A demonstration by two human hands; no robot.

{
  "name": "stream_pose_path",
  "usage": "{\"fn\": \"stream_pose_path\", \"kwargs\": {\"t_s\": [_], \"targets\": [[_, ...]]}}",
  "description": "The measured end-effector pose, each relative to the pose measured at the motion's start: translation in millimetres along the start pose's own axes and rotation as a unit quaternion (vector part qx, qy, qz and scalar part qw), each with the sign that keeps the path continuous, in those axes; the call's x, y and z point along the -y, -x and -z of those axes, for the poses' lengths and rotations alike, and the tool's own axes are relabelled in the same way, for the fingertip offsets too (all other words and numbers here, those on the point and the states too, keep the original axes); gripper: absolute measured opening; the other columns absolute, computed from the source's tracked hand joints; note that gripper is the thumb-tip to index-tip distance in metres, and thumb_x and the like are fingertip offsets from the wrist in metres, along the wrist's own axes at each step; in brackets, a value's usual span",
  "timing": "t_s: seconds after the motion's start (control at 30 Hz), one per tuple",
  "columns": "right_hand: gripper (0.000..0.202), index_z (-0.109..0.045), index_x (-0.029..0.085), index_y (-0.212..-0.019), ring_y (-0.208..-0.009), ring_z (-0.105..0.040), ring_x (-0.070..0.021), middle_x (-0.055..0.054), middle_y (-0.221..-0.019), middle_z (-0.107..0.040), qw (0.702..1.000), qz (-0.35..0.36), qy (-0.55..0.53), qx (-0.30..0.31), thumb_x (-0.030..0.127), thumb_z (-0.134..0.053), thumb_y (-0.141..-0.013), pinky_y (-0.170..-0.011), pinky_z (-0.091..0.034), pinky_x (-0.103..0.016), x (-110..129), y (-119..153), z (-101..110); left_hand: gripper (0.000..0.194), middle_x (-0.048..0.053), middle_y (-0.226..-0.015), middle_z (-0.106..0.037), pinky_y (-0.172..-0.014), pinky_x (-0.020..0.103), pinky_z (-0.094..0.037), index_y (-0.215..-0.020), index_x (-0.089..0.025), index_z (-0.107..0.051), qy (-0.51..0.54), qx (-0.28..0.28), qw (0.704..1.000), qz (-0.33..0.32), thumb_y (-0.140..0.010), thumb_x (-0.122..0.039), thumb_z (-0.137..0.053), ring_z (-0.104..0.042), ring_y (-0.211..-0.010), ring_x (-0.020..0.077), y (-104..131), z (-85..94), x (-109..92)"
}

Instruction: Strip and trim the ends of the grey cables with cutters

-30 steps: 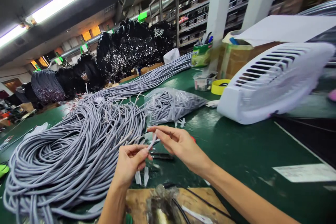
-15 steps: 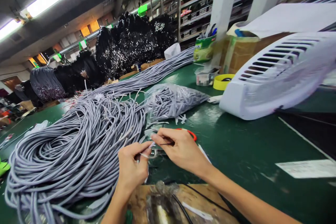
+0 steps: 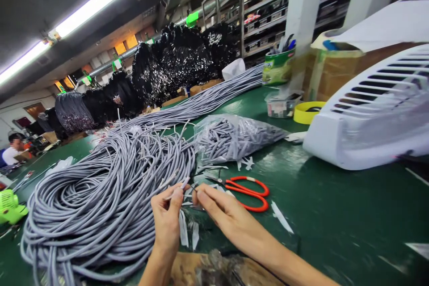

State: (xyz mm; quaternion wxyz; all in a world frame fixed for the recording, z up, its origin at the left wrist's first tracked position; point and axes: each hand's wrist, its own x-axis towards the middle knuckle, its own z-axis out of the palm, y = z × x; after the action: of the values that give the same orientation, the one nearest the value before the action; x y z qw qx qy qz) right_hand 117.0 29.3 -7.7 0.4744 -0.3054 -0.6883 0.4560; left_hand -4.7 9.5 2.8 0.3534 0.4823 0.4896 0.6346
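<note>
Right at the bottom edge, a bit of wooden board (image 3: 187,267) can be seen, with something blurry sitting on it. Just past that, both hands are held up close together over the green table (image 3: 342,219), with only a small gap between them. In the left hand (image 3: 166,219), a small pale grey piece (image 3: 184,182) is pinched between thumb and forefinger, other fingers curled in. The right hand (image 3: 224,212) is closed to a pinch too, and a thin dark strand (image 3: 194,187) seems to be gripped at its fingertips, though it's too small to be made out properly.

Loose white strips (image 3: 183,228) are scattered under and around the hands, and the red-handled scissors (image 3: 231,182) are laid just beyond the right one. Off to the left, a big heap of grey cable (image 3: 110,196) is coiled. Further back, a clear bag (image 3: 236,138) is filled with short grey pieces, then a yellow ring (image 3: 301,116) is parked beside a white slotted housing (image 3: 325,143). Way behind, black bundles (image 3: 177,60) are piled up.
</note>
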Motion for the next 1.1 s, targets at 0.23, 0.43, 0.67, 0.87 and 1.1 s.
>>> {"fn": "stream_pose_path", "kwargs": {"t_s": [0.23, 0.43, 0.67, 0.87, 1.1], "targets": [[0.038, -0.037, 0.020, -0.058, -0.050, -0.033, -0.0103, 0.004, -0.053, -0.036, 0.997, 0.009, 0.075, 0.000, 0.044, -0.029, -0.086, -0.047, -0.029, -0.023, 0, 3, 0, 0.024, -0.005, -0.034, -0.038, -0.050, 0.024, -0.043, -0.069, -0.015, -0.074, 0.024, -0.013, 1.000, 0.015, -0.061, -0.038, -0.071, -0.050, -0.046, 0.0143, 1, -0.1, 0], [0.039, -0.039, 0.019, -0.058, -0.047, -0.029, -0.0084, 0.005, -0.053, -0.033, 1.000, -0.016, -0.018, -0.017, 0.049, -0.037, -0.084, -0.042, -0.025, -0.021, -4, 6, -12, 0.029, -0.002, -0.040, -0.051, -0.061, 0.028, -0.047, -0.072, -0.013, -0.074, 0.004, 0.019, 1.000, 0.004, -0.066, -0.041, -0.067, -0.054, -0.051, 0.0158, 3, -1.4, 1], [0.047, -0.032, 0.022, -0.061, -0.039, -0.011, -0.0053, 0.011, -0.050, -0.015, 0.949, -0.103, -0.244, -0.174, 0.066, -0.048, -0.070, -0.033, -0.012, -0.016, 3, 1, 5, 0.034, 0.001, -0.051, -0.058, -0.051, 0.022, -0.041, -0.075, -0.012, -0.075, -0.008, 0.072, 0.997, 0.039, -0.067, -0.043, -0.065, -0.046, -0.047, 0.0101, 8, -7.2, 5], [0.041, -0.040, 0.020, -0.057, -0.041, -0.024, -0.0073, 0.007, -0.047, -0.028, 0.999, -0.031, -0.024, -0.029, 0.051, -0.038, -0.083, -0.035, -0.019, -0.020, 1, 5, -4, 0.044, -0.011, -0.039, -0.022, -0.036, 0.015, -0.011, -0.073, -0.009, -0.072, 0.097, 0.027, 0.989, 0.105, -0.058, -0.051, -0.070, -0.013, -0.038, 0.0018, 1, -2.7, 2], [0.034, -0.039, 0.020, -0.056, -0.042, -0.028, -0.0081, 0.006, -0.047, -0.031, 0.993, 0.033, 0.099, -0.049, 0.035, -0.032, -0.085, -0.040, -0.022, -0.022, 1, 8, -11, 0.044, -0.011, -0.041, -0.022, -0.036, 0.015, -0.010, -0.071, -0.008, -0.070, 0.103, 0.051, 0.987, 0.114, -0.059, -0.050, -0.070, -0.013, -0.038, 0.0013, 3, -2.5, 2]]}}
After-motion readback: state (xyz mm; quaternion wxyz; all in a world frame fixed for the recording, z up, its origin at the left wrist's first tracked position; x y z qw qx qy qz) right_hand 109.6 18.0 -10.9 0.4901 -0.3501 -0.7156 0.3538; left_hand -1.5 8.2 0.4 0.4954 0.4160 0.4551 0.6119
